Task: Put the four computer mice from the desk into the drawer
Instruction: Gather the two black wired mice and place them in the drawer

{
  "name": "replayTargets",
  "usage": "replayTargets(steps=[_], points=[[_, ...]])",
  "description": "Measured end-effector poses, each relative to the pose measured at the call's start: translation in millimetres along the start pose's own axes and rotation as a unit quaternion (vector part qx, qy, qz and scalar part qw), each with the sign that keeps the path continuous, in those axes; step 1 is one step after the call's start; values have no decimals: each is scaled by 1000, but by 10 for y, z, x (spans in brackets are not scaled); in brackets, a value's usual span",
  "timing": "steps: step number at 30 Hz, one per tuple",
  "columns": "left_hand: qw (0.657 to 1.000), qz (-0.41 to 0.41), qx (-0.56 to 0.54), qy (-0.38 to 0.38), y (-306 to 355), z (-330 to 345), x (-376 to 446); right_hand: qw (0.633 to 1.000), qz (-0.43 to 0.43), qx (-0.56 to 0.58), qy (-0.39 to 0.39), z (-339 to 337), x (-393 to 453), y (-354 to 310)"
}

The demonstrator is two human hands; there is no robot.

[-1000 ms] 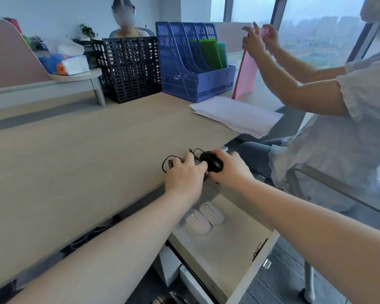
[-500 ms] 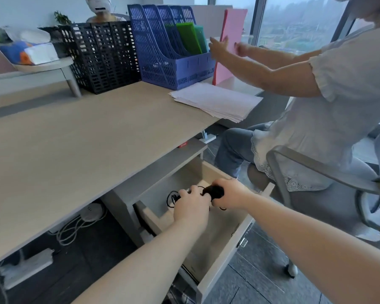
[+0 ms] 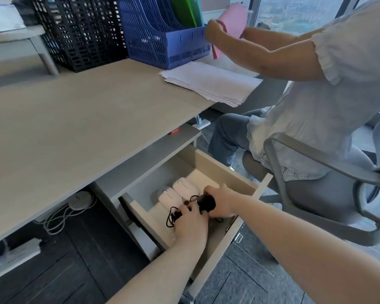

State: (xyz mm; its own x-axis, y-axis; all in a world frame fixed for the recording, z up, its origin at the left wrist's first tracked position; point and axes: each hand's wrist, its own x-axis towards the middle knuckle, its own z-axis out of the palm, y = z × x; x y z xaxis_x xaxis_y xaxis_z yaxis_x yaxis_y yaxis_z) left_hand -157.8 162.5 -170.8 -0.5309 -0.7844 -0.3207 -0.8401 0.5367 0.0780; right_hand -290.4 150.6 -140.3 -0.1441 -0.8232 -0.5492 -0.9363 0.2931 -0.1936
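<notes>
The drawer under the desk stands pulled out. Two white mice lie side by side near its back. Both my hands are inside the drawer, just in front of them. My right hand grips a black wired mouse. My left hand is closed over the black cable and something dark at its end, mostly hidden under my fingers. I cannot tell whether the black mouse touches the drawer floor.
A person sits in a grey chair close to the drawer's right, handling a pink folder. A paper stack, a blue file rack and a black rack stand on the desk. Cables and a power strip lie below.
My hands carried the black wired mouse from the desk edge down into the open drawer. My view dropped lower, and the two white mice show again behind my hands.
</notes>
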Motion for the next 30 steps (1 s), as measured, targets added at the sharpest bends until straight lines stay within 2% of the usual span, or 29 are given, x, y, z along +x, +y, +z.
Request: replayTargets(steps=[6, 11, 19, 21, 23, 27, 30], points=[[997, 27, -43, -52, -1, 99, 30, 997, -3, -68, -32, 129, 104, -5], [996, 17, -70, -57, -30, 149, 80, 996, -2, -60, -62, 184, 169, -4], [996, 1, -52, -69, -24, 52, 67, 996, -6, -82, -37, 200, 158, -12], [998, 2, -27, -62, -41, 9, 47, 996, -3, -85, -18, 173, 112, -33], [999, 30, 31, -23, -66, -51, 19, 998, 5, -65, 19, 128, 51, -55], [988, 89, 121, 47, -115, -239, -51, 992, 28, 24, 120, 38, -135, -70], [980, 104, 149, 84, -148, -409, -87, 988, 28, 41, 145, 34, -304, -51]])
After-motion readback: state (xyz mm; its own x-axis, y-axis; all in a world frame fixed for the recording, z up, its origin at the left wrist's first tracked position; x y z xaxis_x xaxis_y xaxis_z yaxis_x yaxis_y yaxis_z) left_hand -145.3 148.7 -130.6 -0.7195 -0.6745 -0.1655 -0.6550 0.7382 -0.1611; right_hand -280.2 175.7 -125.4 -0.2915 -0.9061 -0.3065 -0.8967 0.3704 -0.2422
